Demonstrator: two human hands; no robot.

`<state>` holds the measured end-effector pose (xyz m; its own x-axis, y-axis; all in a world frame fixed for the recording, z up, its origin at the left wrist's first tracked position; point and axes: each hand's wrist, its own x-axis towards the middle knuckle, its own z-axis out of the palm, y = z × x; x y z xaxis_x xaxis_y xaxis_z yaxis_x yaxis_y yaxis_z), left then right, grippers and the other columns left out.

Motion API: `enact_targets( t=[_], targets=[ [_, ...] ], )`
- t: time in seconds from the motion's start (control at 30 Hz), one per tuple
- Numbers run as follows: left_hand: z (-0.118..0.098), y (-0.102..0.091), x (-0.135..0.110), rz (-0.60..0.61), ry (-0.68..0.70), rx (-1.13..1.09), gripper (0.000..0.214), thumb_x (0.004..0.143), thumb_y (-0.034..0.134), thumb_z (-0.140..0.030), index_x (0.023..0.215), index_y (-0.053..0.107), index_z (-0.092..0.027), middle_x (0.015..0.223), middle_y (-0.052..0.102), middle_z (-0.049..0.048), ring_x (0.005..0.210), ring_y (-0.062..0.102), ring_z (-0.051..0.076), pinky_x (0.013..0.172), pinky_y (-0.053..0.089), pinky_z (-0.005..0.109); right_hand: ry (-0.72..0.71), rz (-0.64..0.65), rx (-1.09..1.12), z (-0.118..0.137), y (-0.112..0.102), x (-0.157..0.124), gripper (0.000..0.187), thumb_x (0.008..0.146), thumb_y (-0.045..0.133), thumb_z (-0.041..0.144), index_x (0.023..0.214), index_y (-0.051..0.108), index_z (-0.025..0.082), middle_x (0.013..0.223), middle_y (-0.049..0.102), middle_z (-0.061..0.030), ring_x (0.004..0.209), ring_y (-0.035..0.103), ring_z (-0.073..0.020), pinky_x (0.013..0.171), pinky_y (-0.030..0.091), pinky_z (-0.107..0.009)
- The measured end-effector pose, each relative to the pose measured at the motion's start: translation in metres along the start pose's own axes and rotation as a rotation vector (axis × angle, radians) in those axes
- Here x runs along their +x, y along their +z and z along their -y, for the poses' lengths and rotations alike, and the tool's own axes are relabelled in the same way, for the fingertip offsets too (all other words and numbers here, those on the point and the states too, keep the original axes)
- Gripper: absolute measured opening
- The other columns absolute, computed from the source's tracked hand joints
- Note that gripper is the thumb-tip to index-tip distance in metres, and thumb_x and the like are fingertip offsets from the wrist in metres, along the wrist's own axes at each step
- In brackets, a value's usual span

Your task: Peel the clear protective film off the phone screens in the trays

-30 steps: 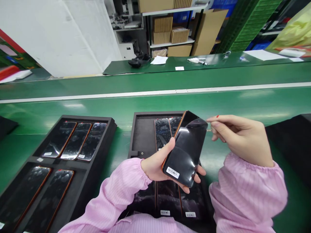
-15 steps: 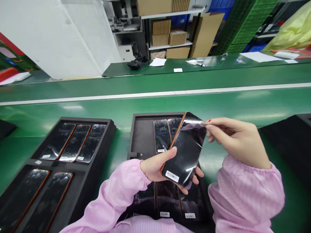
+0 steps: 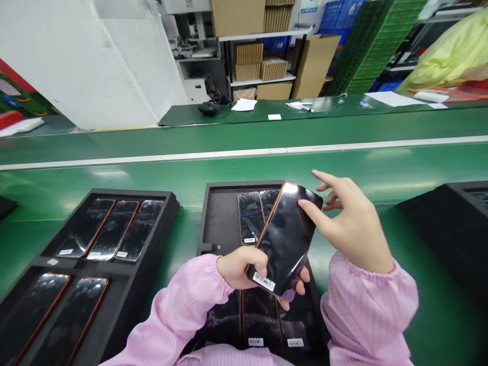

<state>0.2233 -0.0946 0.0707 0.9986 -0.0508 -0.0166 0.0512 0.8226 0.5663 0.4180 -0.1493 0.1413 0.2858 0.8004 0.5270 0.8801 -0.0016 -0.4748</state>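
Note:
My left hand [image 3: 242, 265] is closed round the lower end of a smartphone [image 3: 285, 236] with an orange frame and a dark glossy face. Its thumb lies beside a white barcode label [image 3: 264, 281], and fingertips show at the far edge. The phone is tilted above a black foam tray [image 3: 223, 216] in which several like phones lie. My right hand [image 3: 348, 218] has its thumb resting on the upper part of the screen, while the index finger stretches out past the phone's top edge and the other fingers curl. A purplish clear film edge shows at the phone's lower corner.
To the left stands another black tray [image 3: 129, 272] with several phones. A third black tray [image 3: 438, 218] is at the right. Beyond the green conveyor [image 3: 183, 175] runs a ledge with papers [image 3: 244, 104] and a pen. A person in yellow [image 3: 446, 61] is at the far right.
My right hand has let go of the clear film at the phone's upper right corner. Its thumb now touches the screen, and the film's lifted part lies down. The left hand still holds the phone.

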Motion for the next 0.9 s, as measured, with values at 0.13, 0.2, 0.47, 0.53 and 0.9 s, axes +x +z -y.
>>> enact_targets(
  t=[0.13, 0.2, 0.47, 0.53, 0.9],
  targets=[
    [0.000, -0.001, 0.001, 0.023, 0.028, -0.042, 0.065, 0.049, 0.047, -0.021, 0.109, 0.063, -0.005, 0.107, 0.058, 0.0166, 0.093, 0.058, 0.025, 0.068, 0.055, 0.036, 0.138, -0.007, 0.014, -0.006, 0.019, 0.004, 0.043, 0.091, 0.057, 0.043, 0.125, 0.060, 0.019, 0.098, 0.066, -0.0072, 0.073, 0.059, -0.0185, 0.067, 0.052, -0.034],
    [-0.001, 0.001, 0.001, -0.013, 0.043, -0.091, 0.057, 0.060, 0.051, -0.027, 0.111, 0.062, -0.004, 0.105, 0.060, 0.0185, 0.090, 0.060, 0.026, 0.062, 0.056, 0.034, 0.145, -0.042, -0.046, -0.005, 0.024, 0.004, 0.038, 0.092, 0.055, 0.039, 0.122, 0.062, 0.018, 0.098, 0.067, -0.0087, 0.079, 0.061, -0.0221, 0.072, 0.052, -0.039],
    [-0.014, 0.017, -0.005, -0.229, 0.193, -0.145, 0.064, 0.092, 0.036, -0.066, 0.122, 0.059, -0.014, 0.102, 0.065, 0.0152, 0.090, 0.065, 0.028, 0.079, 0.054, 0.046, -0.359, 0.393, 0.122, 0.039, 0.007, -0.021, 0.050, 0.084, 0.067, 0.040, 0.129, 0.055, 0.021, 0.135, 0.053, -0.0135, 0.125, 0.051, -0.0317, 0.098, 0.050, -0.050],
    [-0.016, 0.019, -0.006, -0.270, 0.218, -0.156, 0.066, 0.092, 0.036, -0.067, 0.131, 0.055, -0.017, 0.107, 0.066, 0.0151, 0.095, 0.065, 0.030, 0.086, 0.050, 0.047, -0.412, 0.463, 0.129, 0.045, 0.003, -0.028, 0.071, 0.077, 0.074, 0.044, 0.139, 0.047, 0.019, 0.146, 0.043, -0.0162, 0.134, 0.043, -0.0356, 0.102, 0.048, -0.054],
    [-0.013, 0.020, -0.006, -0.213, 0.203, -0.066, 0.090, 0.081, 0.029, -0.084, 0.134, 0.053, -0.015, 0.117, 0.064, 0.0195, 0.108, 0.061, 0.033, 0.088, 0.048, 0.046, -0.438, 0.390, 0.112, 0.045, -0.003, -0.034, 0.036, 0.094, 0.057, 0.030, 0.128, 0.060, 0.018, 0.142, 0.051, -0.0115, 0.127, 0.053, -0.0277, 0.102, 0.053, -0.046]
  ],
)
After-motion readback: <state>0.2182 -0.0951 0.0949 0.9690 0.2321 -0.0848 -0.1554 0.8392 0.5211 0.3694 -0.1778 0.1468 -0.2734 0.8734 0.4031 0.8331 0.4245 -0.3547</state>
